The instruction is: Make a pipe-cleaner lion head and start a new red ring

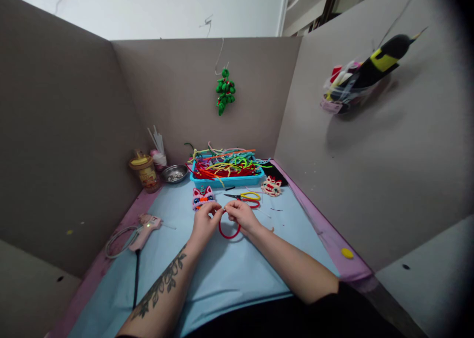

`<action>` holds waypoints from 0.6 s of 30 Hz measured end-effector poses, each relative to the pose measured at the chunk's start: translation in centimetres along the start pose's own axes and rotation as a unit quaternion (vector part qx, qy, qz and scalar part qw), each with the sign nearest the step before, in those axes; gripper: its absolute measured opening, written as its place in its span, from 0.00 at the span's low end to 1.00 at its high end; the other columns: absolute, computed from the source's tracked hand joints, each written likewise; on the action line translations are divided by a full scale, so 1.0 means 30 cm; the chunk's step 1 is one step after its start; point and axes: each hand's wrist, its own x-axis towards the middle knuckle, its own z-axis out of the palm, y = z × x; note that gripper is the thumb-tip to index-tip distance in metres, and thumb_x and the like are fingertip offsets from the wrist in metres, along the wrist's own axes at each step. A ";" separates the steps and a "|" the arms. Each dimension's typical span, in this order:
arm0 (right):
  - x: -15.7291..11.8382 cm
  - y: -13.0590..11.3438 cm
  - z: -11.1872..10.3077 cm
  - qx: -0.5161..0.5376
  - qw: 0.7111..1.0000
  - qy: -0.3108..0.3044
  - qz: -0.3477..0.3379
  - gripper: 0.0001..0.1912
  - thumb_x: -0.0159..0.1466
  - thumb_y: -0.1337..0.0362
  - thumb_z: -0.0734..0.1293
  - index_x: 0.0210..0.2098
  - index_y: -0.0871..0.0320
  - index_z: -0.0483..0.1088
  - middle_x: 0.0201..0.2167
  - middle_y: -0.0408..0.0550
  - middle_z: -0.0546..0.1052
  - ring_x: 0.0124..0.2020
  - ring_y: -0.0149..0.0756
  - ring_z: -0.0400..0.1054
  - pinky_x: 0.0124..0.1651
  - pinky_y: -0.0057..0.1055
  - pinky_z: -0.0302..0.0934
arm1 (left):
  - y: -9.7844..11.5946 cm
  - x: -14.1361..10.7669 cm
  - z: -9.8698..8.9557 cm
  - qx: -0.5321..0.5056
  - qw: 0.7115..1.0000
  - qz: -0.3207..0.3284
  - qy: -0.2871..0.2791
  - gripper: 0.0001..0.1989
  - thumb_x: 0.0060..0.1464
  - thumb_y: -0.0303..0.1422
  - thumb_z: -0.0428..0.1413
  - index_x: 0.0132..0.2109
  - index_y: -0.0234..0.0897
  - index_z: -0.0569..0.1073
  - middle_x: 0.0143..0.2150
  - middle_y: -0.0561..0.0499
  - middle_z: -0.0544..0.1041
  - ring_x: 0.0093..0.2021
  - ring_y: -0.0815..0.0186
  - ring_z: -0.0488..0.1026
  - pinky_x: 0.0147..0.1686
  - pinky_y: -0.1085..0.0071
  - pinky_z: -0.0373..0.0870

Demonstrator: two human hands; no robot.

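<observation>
A red loop [230,238] of thin, cord-like material hangs below my two hands, over the blue cloth. My left hand [206,221] pinches the loop's upper left end between thumb and fingertips. Close beside it, my right hand [240,216] is closed on the upper right end, and the fingertips of both hands nearly touch. Just behind my left hand lies a pink and purple cat-like face [203,197] with orange and blue parts. Scissors [249,197] with yellow and red handles rest behind my right hand.
A blue tray [229,182] of colorful fuzzy stems stands at the back. Left of it are a metal bowl [175,174] and a lidded cup [146,175]. A pink glue gun [145,232] lies on the left; a cream and red face [271,185] sits back right.
</observation>
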 end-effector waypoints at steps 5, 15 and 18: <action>-0.001 0.007 0.011 0.065 0.997 0.014 0.027 0.14 0.47 0.58 0.72 0.24 0.61 0.68 0.12 0.37 0.64 0.16 0.23 0.54 0.20 0.23 0.45 | 0.022 -0.025 0.003 0.089 0.992 0.066 0.057 0.05 0.55 0.33 0.54 0.39 0.39 0.73 0.35 0.49 0.78 0.35 0.66 0.73 0.37 0.70 0.69; -0.016 0.005 0.042 0.151 0.986 0.039 0.058 0.15 0.43 0.59 0.75 0.23 0.61 0.69 0.12 0.37 0.64 0.16 0.22 0.55 0.21 0.22 0.48 | 0.033 -0.020 0.003 0.195 0.966 0.145 0.090 0.07 0.57 0.33 0.53 0.39 0.40 0.76 0.35 0.48 0.79 0.39 0.64 0.75 0.40 0.71 0.70; -0.016 0.008 0.044 0.162 0.984 0.047 0.062 0.16 0.42 0.59 0.76 0.22 0.61 0.68 0.12 0.37 0.64 0.16 0.22 0.54 0.20 0.22 0.47 | 0.029 -0.020 0.003 0.212 0.962 0.151 0.087 0.09 0.57 0.32 0.52 0.39 0.41 0.77 0.36 0.48 0.80 0.39 0.64 0.75 0.41 0.70 0.70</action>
